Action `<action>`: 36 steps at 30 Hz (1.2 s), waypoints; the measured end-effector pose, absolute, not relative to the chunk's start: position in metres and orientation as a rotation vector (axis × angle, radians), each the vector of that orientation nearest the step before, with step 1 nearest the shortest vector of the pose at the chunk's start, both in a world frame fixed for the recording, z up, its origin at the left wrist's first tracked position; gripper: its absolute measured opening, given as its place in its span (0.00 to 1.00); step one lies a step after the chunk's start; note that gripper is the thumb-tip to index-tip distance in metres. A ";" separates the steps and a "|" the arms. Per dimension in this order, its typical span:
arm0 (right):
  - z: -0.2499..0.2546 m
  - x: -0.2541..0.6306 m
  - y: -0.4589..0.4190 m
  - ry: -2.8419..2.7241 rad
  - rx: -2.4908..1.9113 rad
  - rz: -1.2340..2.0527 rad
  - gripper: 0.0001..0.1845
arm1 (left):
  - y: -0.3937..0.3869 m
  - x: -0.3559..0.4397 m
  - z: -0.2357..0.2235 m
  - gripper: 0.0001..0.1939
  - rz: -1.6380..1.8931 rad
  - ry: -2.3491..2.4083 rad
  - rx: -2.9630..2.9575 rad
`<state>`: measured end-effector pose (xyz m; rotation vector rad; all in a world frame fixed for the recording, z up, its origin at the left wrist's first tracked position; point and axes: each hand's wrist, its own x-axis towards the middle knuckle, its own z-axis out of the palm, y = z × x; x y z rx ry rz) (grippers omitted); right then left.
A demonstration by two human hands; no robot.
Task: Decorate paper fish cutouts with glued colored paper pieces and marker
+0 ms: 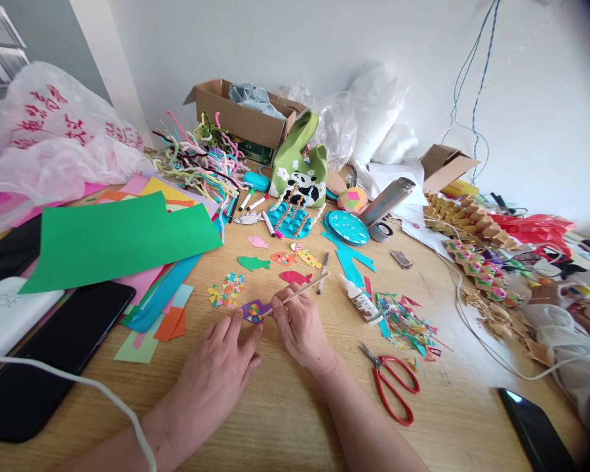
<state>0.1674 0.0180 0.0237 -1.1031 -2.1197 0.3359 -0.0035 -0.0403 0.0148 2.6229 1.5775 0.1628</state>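
A small purple paper fish [248, 311] with colourful bits on it lies flat on the wooden table. The outstretched fingertips of my left hand [219, 357] rest at its lower edge. In my right hand [299, 326] a thin wooden stick [309, 287] is pinched, its lower tip at the fish. Cut-up paper bits [227, 290] are scattered just beyond the fish. Further back lie a green paper fish [254, 263], a red paper fish [295, 278] and several others. A white glue bottle [360, 301] lies on its side to the right, near a pen [323, 274].
Red-handled scissors [398, 387] lie beside my right forearm, below a heap of paper scraps [407, 322]. Green paper sheets [122, 239] cover the left side. A panda bag [301, 170] and steel flask [388, 202] stand behind. A white cable [98, 387] crosses my left forearm.
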 end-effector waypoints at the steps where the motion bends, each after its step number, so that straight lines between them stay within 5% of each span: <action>1: 0.024 0.167 0.018 -2.121 -1.106 0.335 0.13 | -0.040 -0.004 0.015 0.21 0.161 1.577 2.623; 36: 0.021 0.167 0.017 -2.079 -1.111 0.348 0.14 | -0.040 -0.004 0.010 0.21 0.221 1.575 2.689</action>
